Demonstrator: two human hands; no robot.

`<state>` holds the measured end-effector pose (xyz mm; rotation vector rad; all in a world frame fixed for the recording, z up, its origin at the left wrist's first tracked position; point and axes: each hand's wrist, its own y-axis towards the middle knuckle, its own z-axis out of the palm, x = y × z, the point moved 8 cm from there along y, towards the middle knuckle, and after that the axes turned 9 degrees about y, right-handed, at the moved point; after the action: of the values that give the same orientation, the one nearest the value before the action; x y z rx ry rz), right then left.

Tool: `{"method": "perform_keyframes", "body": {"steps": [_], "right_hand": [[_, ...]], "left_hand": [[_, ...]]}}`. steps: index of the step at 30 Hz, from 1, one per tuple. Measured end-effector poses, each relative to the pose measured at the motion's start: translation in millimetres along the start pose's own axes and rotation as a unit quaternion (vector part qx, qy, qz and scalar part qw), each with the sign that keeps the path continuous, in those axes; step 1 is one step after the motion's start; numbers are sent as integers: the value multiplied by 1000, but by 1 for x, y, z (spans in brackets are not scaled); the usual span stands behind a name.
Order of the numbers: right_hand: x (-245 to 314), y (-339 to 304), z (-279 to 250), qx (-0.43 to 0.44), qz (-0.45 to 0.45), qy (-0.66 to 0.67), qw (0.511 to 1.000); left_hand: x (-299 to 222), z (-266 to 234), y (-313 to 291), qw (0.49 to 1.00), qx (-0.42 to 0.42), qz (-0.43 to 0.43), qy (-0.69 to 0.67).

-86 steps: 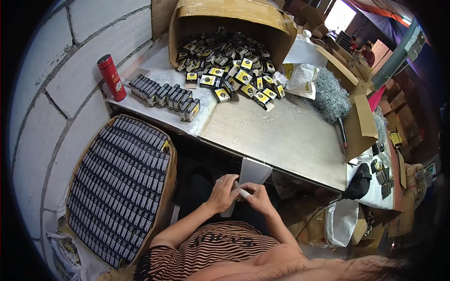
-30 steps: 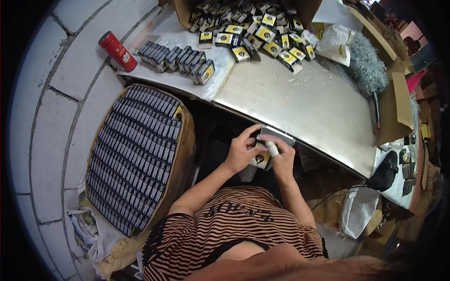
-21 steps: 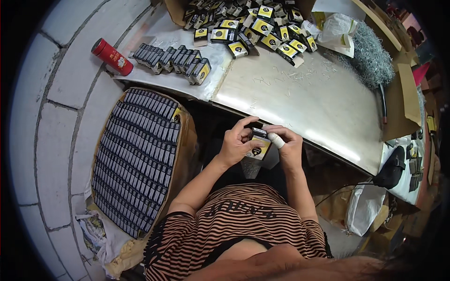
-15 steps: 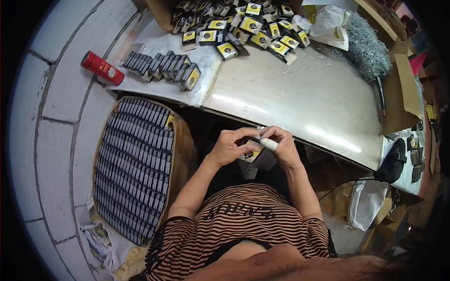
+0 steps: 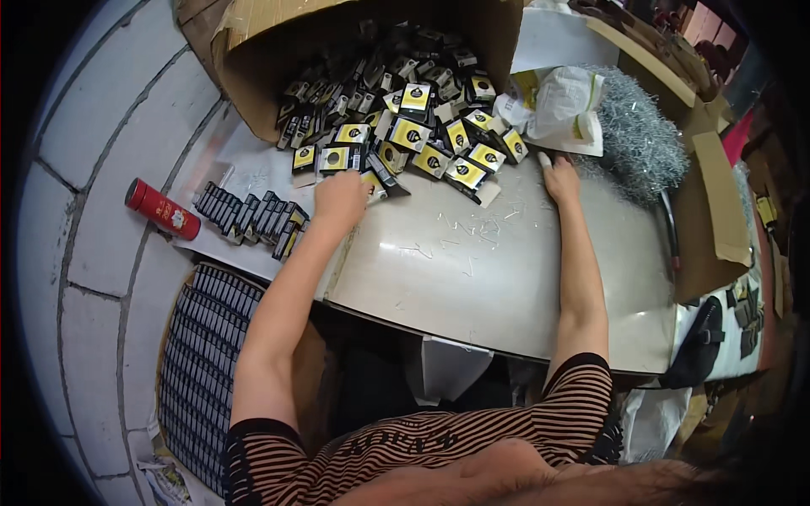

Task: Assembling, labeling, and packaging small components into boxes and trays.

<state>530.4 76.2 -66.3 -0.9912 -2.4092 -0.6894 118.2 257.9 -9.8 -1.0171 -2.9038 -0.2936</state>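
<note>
My left hand (image 5: 342, 201) reaches to the near edge of the pile, its fingers curled at a small yellow, white and black cardboard box (image 5: 372, 185); the back of the hand hides part of the grip. Several similar boxes (image 5: 408, 135) lie heaped just beyond. Farther right, my right hand (image 5: 560, 177) is stretched out beside a mound of thin silvery wire pieces (image 5: 637, 139), close to a white plastic bag (image 5: 567, 105). Its fingers are apart, one of them wrapped in white tape; nothing shows between them.
Behind the pile is a large cardboard box (image 5: 253, 59) lying open. Rows of small boxes (image 5: 253, 221) and a red bottle (image 5: 162, 207) occupy the table's left side. Below them stands a carton packed with boxes (image 5: 202, 371). Loose wire pieces (image 5: 485, 228) lie on the metal tabletop.
Both hands have left the lap, where they held a small box, and moved forward apart over the table: left to the box pile, right to the wire mound. The view has shifted forward.
</note>
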Motion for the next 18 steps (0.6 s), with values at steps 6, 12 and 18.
{"method": "perform_keyframes", "body": {"steps": [6,12,18], "right_hand": [[88,-81,53,180,-176,-76,965],[112,-186,32,171,-178,-85,965],[110,-236,5,130,-141,-71,979]], "left_hand": [[-13,19,43,991,115,-52,-34],[-10,-16,19,966,-105,-67,-227],[-50,-40,-96,701,12,-9,-713]]}}
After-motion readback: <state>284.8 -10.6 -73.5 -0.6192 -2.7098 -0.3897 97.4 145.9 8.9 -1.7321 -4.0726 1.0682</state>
